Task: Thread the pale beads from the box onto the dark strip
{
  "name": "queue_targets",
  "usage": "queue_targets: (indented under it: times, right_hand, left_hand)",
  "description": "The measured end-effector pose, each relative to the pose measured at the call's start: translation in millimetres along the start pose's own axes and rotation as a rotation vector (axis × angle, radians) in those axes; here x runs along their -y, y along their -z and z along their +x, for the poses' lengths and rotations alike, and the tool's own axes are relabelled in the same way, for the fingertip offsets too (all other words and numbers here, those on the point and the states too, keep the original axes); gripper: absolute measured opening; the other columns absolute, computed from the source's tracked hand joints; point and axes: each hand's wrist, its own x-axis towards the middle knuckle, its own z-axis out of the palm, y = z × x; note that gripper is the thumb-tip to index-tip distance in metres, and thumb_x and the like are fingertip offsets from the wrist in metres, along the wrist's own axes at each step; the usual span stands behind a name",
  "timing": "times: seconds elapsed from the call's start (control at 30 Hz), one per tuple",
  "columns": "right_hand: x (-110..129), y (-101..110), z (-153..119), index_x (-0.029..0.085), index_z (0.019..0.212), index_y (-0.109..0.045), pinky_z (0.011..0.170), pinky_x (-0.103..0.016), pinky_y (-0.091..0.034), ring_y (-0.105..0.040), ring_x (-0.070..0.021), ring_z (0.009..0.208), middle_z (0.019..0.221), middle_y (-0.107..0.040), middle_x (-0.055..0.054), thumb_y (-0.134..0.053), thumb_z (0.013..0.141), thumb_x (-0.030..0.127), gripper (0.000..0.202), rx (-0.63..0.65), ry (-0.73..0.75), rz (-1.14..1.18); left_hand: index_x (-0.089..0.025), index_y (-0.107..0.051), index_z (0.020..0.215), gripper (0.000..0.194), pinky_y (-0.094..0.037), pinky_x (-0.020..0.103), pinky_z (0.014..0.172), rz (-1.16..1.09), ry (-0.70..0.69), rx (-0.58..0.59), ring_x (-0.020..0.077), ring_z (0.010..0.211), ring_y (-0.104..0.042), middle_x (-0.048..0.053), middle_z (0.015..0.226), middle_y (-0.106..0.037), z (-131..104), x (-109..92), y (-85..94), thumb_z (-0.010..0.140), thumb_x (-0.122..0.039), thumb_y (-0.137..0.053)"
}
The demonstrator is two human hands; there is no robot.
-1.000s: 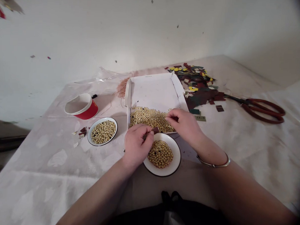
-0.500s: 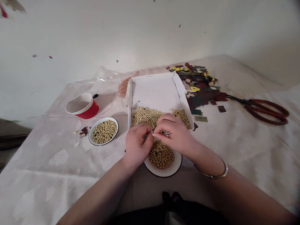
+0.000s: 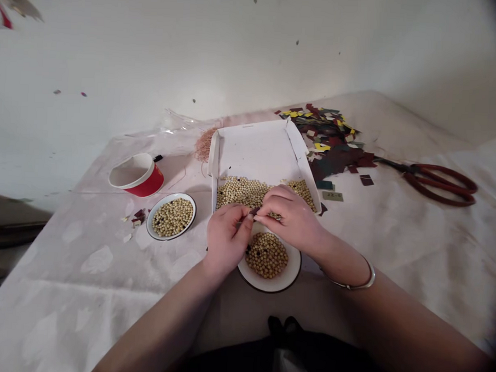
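My left hand [image 3: 228, 234] and my right hand [image 3: 290, 218] meet over the front edge of a white cardboard tray [image 3: 255, 150]. Between their fingertips is a small dark reddish piece [image 3: 254, 211], pinched from both sides; its exact kind is too small to make out. Pale round beans [image 3: 243, 191] fill the near part of the tray, partly hidden by my hands. Just below my fingers stands a white dish [image 3: 268, 284] of brownish beans [image 3: 267, 258] with a few dark ones among them.
To the left are a smaller dish [image 3: 191, 224] of pale beans and a red-and-white paper tub [image 3: 147, 181]. A pile of coloured scraps [image 3: 334, 151] lies right of the tray, beside large red-handled scissors [image 3: 441, 186]. Reddish thin strands [image 3: 204, 145] lie behind left.
My right hand has shifted slightly right and up, its fingertips a little farther from my left. More of the dark reddish piece shows between them.
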Motion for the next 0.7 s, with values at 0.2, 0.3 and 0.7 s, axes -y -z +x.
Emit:
queue_targets:
  times: [0.2, 0.3, 0.7]
  right_hand:
    - [0.7, 0.5, 0.6, 0.020, 0.066, -0.054, 0.076, -0.032, -0.041, -0.049, -0.0170, 0.081, 0.075, -0.054, -0.002, -0.059, 0.082, 0.020, 0.017, 0.022, 0.010, -0.041]
    - [0.9, 1.8, 1.3, 0.020, 0.066, -0.053, 0.076, -0.033, -0.041, -0.049, -0.0175, 0.081, 0.075, -0.054, -0.002, -0.058, 0.083, 0.020, 0.017, 0.042, 0.005, -0.066]
    - [1.4, 2.2, 1.4, 0.020, 0.067, -0.053, 0.076, -0.032, -0.040, -0.049, -0.0175, 0.081, 0.076, -0.055, -0.003, -0.058, 0.083, 0.021, 0.017, 0.037, -0.018, -0.064]
  left_hand:
    - [-0.019, -0.056, 0.074, 0.019, -0.040, 0.027, 0.065, -0.005, -0.004, 0.006, 0.0163, 0.072, -0.052, 0.002, 0.071, -0.057, -0.2, 0.7, 0.0, 0.088, -0.027, -0.046]
    - [-0.019, -0.056, 0.075, 0.019, -0.040, 0.028, 0.066, -0.005, 0.001, 0.006, 0.0166, 0.074, -0.053, 0.002, 0.072, -0.058, -0.5, 1.4, 0.2, 0.088, -0.027, -0.046]
    - [-0.019, -0.055, 0.074, 0.018, -0.040, 0.027, 0.066, 0.003, 0.010, 0.005, 0.0162, 0.074, -0.052, 0.002, 0.072, -0.057, -1.0, 1.1, 0.0, 0.088, -0.025, -0.047]
